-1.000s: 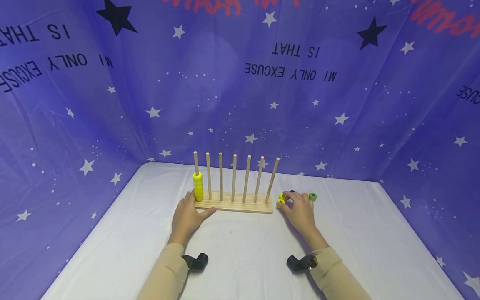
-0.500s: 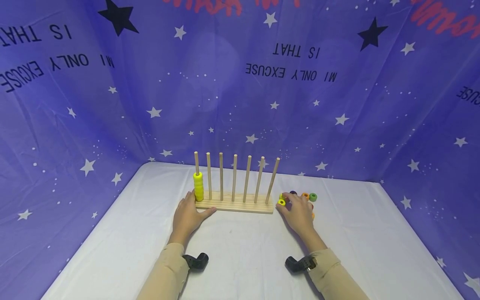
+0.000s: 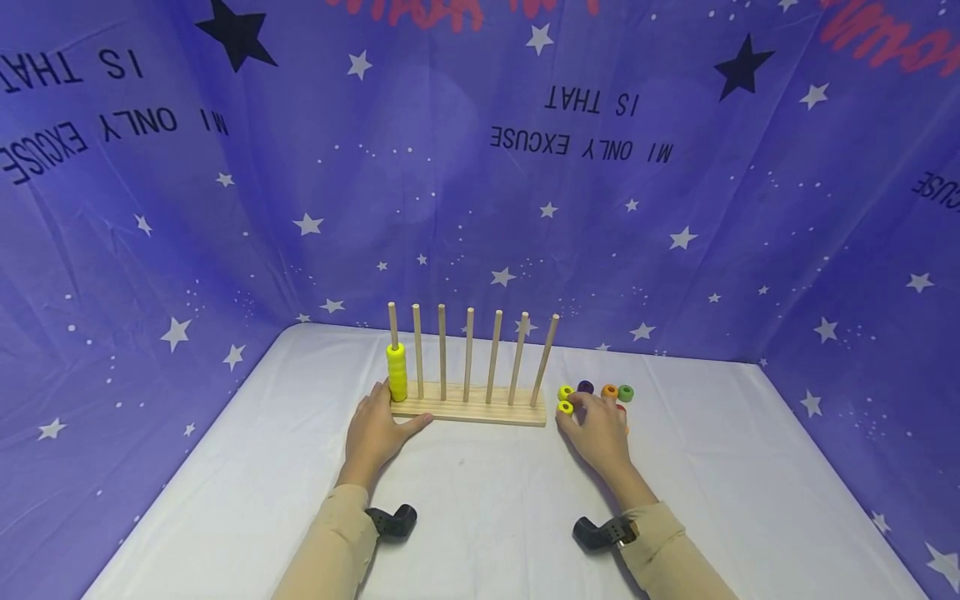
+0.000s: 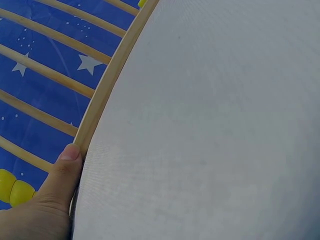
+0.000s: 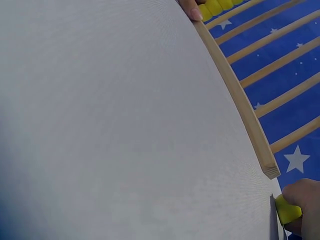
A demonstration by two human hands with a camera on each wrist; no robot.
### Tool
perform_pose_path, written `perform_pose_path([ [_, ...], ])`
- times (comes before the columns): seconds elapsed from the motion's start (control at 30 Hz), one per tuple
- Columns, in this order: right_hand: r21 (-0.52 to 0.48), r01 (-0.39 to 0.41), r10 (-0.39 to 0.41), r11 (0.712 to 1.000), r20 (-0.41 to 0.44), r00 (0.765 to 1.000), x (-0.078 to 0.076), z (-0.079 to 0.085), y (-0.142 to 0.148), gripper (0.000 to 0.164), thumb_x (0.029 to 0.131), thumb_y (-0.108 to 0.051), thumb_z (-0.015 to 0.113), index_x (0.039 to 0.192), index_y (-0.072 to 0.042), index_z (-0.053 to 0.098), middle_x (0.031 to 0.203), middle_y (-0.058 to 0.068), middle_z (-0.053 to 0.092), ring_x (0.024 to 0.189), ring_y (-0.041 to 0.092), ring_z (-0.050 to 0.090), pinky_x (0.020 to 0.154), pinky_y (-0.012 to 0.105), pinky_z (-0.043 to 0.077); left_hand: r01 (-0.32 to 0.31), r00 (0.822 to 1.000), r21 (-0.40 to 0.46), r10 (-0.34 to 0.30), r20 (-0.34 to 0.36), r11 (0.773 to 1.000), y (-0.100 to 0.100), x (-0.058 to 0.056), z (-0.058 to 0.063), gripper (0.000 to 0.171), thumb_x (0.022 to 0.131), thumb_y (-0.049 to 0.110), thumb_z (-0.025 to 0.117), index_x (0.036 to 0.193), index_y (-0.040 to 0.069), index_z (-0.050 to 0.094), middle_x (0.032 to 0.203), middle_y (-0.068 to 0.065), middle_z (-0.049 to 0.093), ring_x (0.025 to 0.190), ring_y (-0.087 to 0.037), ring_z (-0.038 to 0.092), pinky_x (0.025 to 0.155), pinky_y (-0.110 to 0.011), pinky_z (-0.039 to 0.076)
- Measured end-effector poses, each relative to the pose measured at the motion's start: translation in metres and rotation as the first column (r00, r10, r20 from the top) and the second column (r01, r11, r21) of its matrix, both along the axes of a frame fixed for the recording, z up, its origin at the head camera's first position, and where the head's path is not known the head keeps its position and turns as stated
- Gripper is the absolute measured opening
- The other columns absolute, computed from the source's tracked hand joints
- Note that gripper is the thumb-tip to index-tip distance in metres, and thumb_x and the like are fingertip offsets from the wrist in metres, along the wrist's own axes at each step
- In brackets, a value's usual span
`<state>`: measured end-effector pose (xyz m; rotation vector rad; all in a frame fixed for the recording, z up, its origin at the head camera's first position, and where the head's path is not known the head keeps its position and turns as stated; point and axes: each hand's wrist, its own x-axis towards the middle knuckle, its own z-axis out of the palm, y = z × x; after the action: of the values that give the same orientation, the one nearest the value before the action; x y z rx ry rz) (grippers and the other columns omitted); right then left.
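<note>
A wooden peg stand [image 3: 480, 410] has a row of several upright pegs. A stack of yellow beads [image 3: 397, 372] sits on its leftmost peg, with the peg's top bare above them. My left hand [image 3: 377, 433] grips the stand's left end, thumb along the front edge of the base, as the left wrist view also shows. Beyond the stand's right end, my right hand [image 3: 600, 433] pinches a yellow bead [image 3: 565, 407] between thumb and finger, low over the table. A second yellow bead [image 3: 566, 392] lies just behind it. The right wrist view catches the pinched bead [image 5: 288, 210] partly covered by fingers.
Around my right hand lie a dark purple bead [image 3: 585, 387], an orange bead [image 3: 610, 392] and a green bead [image 3: 626, 392]. A red bead [image 3: 622, 408] shows partly behind the hand. A star-printed blue cloth [image 3: 480, 208] rises behind the white table [image 3: 480, 517].
My right hand has shifted slightly with the yellow bead, uncovering the purple, orange and second yellow beads behind it. The left hand and the peg stand stay in place.
</note>
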<state>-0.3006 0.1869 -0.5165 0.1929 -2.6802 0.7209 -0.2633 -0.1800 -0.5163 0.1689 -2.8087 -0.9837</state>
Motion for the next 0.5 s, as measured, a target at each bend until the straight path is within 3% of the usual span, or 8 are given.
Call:
perform_pose_path([
  [0.27,0.016,-0.004,0.003,1.0,0.011,1.0,-0.0003,-0.0017,0.0008,0.044,0.084,-0.042,0.078,0.114,-0.01,0.071,0.12,0.013,0.071,0.113,0.033,0.056,0.1,0.052,0.035,-0.001,1.0,-0.003,0.001,0.005,1.0,-0.0002,-0.0002,0.0003,0.11,0.077,0.065,0.074,0.156,0.005,0.026,0.16,-0.022,0.031,0.15,-0.041,0.026,0.124,-0.056,0.019],
  [0.5,0.015,-0.007,0.008,1.0,-0.017,1.0,-0.0012,0.0052,0.0006,0.042,0.085,-0.038,0.077,0.115,-0.01,0.07,0.113,0.012,0.072,0.11,0.034,0.057,0.096,0.053,0.037,-0.004,1.0,-0.005,0.004,0.022,1.0,-0.0004,-0.0002,-0.0004,0.111,0.077,0.066,0.074,0.157,0.006,0.024,0.161,-0.022,0.029,0.149,-0.042,0.025,0.124,-0.057,0.019],
])
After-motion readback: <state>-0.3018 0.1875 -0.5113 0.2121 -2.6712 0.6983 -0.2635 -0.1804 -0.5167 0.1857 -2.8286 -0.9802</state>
